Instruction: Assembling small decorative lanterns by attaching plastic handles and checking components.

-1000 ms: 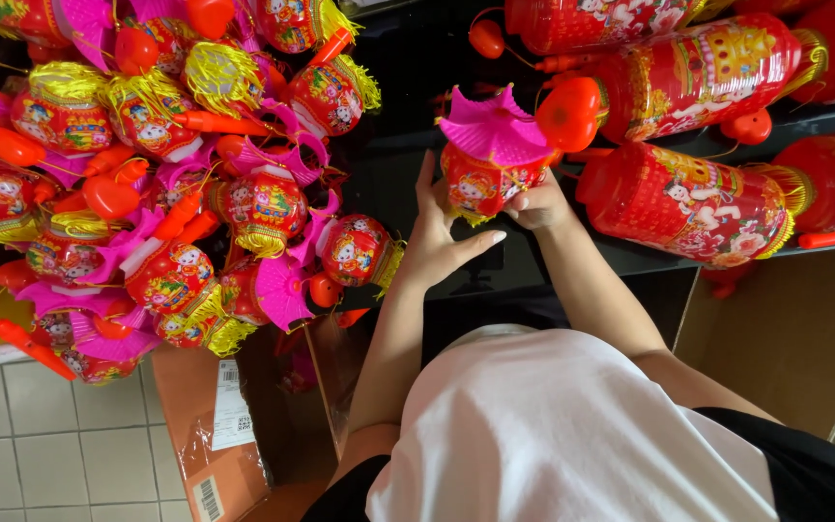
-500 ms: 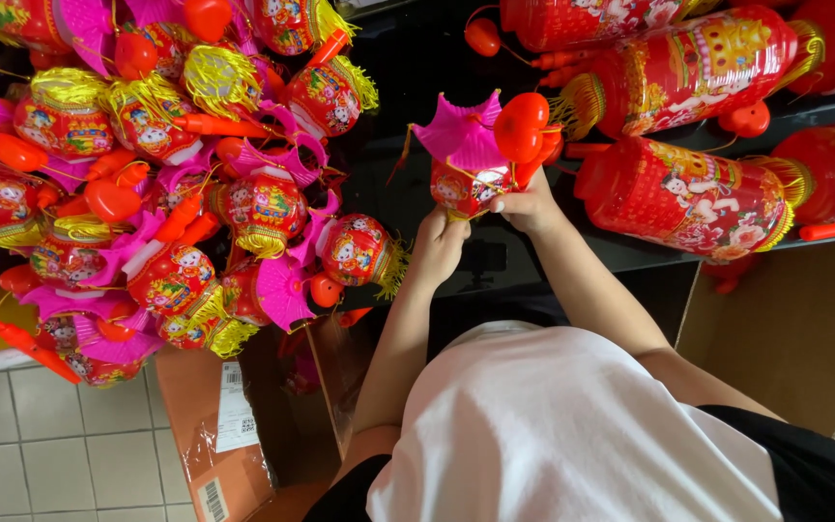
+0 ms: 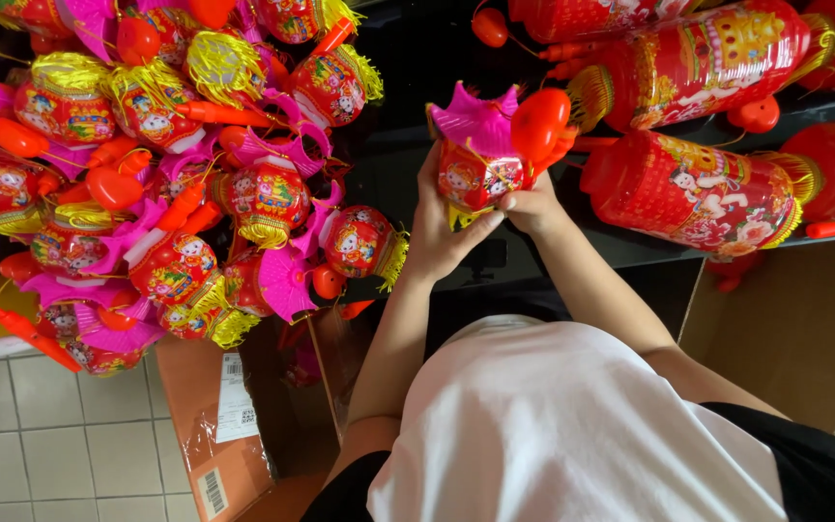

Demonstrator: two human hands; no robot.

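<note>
While I'm watching the head cam feed, both hands are up on one small toy lantern (image 3: pixel 471 179), red body with a pink crown-shaped top and a red knob beside it. It sits above the dark shelf (image 3: pixel 408 145), between the heap of small lanterns (image 3: pixel 176 184) on the left and the big red cylinder lanterns (image 3: pixel 698 193) on the right, touching neither as far as I can tell. Left hand (image 3: pixel 437 227) wraps the lower side, thumb pressed across the bottom, looks like it's steadying it. Right hand (image 3: pixel 531 205) is closed on the other side, fingers curled under. Both forearms reach up from the white shirt (image 3: pixel 572 425). Cardboard boxes (image 3: pixel 215 425) stand below.
</note>
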